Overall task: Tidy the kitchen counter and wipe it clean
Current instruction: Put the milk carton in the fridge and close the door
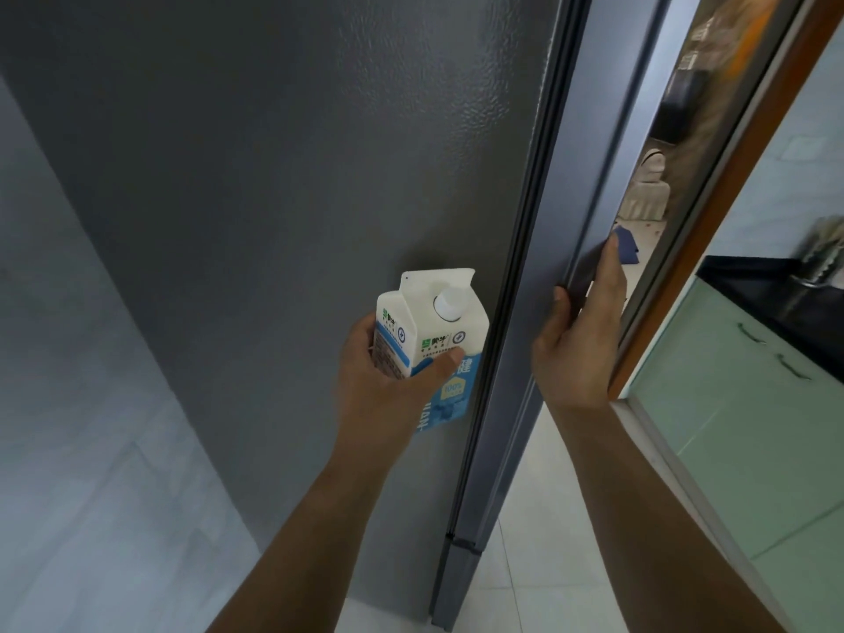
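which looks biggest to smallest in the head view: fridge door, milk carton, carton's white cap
1. fridge door, which fills most of the view
2. milk carton, held in the left hand
3. white cap, smallest

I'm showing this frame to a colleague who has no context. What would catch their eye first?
Most likely the white-and-blue milk carton at centre, capped and held in the left hand against the big grey fridge side. Next, the right hand, fingers curled around the edge of the fridge door. At far right, a dark counter sits over pale green cabinets.
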Demonstrator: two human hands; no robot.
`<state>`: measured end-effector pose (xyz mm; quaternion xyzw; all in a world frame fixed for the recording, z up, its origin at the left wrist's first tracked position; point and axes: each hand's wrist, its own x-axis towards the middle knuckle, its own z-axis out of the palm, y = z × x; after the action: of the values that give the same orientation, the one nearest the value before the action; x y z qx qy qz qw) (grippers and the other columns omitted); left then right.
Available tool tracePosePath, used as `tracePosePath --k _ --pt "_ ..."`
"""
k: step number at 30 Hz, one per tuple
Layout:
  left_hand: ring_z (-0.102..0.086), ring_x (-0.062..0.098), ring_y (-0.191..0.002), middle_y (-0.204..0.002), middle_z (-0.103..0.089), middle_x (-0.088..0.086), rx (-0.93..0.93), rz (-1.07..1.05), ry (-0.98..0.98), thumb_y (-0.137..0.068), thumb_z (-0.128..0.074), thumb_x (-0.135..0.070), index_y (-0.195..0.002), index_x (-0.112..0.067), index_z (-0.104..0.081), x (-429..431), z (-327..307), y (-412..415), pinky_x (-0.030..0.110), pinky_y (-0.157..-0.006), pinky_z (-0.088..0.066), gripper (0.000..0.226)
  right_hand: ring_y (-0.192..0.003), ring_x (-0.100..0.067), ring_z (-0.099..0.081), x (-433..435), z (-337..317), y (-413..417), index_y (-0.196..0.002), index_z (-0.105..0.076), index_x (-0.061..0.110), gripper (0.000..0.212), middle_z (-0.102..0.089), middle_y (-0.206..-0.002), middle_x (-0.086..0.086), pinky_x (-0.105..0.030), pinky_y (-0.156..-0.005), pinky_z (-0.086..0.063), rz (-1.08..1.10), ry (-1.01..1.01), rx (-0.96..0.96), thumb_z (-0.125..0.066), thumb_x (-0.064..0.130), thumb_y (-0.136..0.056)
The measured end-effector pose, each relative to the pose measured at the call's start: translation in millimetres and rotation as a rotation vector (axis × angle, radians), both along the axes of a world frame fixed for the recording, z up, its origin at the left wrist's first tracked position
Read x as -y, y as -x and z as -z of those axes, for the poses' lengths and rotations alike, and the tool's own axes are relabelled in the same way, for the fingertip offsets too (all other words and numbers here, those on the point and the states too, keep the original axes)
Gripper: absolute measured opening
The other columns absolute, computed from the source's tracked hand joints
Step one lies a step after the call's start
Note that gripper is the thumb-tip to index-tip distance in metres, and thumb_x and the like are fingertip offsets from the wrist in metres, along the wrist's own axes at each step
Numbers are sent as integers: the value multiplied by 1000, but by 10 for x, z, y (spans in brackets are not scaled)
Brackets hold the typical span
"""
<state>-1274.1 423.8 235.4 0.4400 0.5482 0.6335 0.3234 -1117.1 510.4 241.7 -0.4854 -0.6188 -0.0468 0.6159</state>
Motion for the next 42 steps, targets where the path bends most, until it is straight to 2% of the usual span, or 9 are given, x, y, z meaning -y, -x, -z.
tracePosePath --k 4,10,15,19,21,26,33,36,42 --pt "-57 -22 -73 -91 -60 -18 40 -14 22 -66 -80 -15 -94 -30 -51 73 31 16 2 -51 -43 43 -126 5 -15 21 2 40 -144 -22 4 55 -32 -148 -14 3 -102 -5 17 36 -38 -45 5 -94" --pt "-59 -19 -73 -96 -64 -13 57 -51 45 -66 -80 -18 -109 -21 -53 120 76 53 4 -53 -46 51 -134 -6 -23 -28 41 59 -145 -18 7 55 -30 -150 -12 0 -105 -9 5 68 -86 -42 7 -95" --pt "-57 -22 -73 -94 -62 -17 40 -46 75 -65 -80 -20 -99 -32 -51 117 112 30 5 -54 -48 46 -128 9 -13 -50 69 -141 -144 -19 3 54 -24 -141 6 0 -105 -6 48 -1 -99 -39 1 -94" --pt "-60 -18 -78 -98 -64 -16 10 -38 88 -64 -80 -25 -106 -28 -52 55 171 -77 12 -57 -53 51 -137 -7 -22 -59 98 -531 -147 -13 11 55 -24 -148 4 -13 -112 -14 55 54 -84 -36 8 -97" --pt "-62 -14 -80 -99 -64 -17 3 -26 95 -63 -80 -26 -104 -31 -53 14 182 -181 15 -60 -54 50 -138 -17 -28 -55 110 -692 -147 -14 12 55 -29 -151 -7 -30 -115 -24 59 38 -47 -37 12 -97" --pt "-62 -15 -75 -93 -65 -17 11 3 105 -63 -81 -19 -95 -36 -51 -92 159 -548 13 -57 -53 46 -130 -27 -38 -155 178 -1079 -146 -19 12 52 -35 -144 -17 -53 -100 -41 86 -29 -47 -37 22 -98" --pt "-62 -16 -78 -97 -63 -18 45 -27 80 -54 -78 -30 -104 -34 -51 -265 108 -1195 14 -57 -54 57 -128 -23 -39 -281 176 -1778 -142 -29 5 48 -36 -139 -16 -46 -101 -41 88 -65 -140 -41 14 -96" --pt "-62 -15 -80 -97 -63 -18 54 -40 84 -47 -73 -38 -97 -39 -50 -394 82 -1475 15 -57 -53 55 -136 -23 -24 -216 219 -1933 -133 -39 -6 46 -28 -142 -26 -37 -114 -25 86 -127 10 -52 11 -92" --pt "-63 -11 -80 -96 -61 -22 22 -81 86 -54 -75 -36 -94 -43 -47 -743 78 -1983 15 -61 -50 49 -123 -16 -44 -512 229 -2095 -125 -51 7 39 -50 -131 -10 -17 -104 -34 -269 76 293 -53 25 -91"
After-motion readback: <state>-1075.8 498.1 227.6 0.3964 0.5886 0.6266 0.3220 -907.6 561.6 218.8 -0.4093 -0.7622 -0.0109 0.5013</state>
